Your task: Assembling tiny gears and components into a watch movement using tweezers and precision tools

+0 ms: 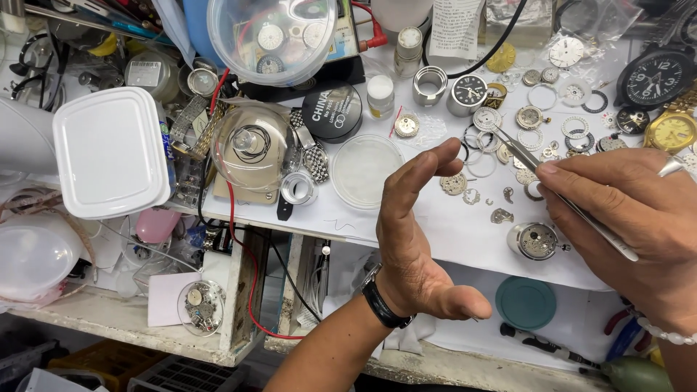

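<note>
Bright, even light falls from above onto the white table; shadows under the small parts are soft and short; the left hand throws a faint shadow down to the lower middle of the frame; glare sits on the clear plastic bowl at the top and the white lid at the left; focus is sharp in the middle; the edges bend outward slightly; the lower left is dim.
</note>
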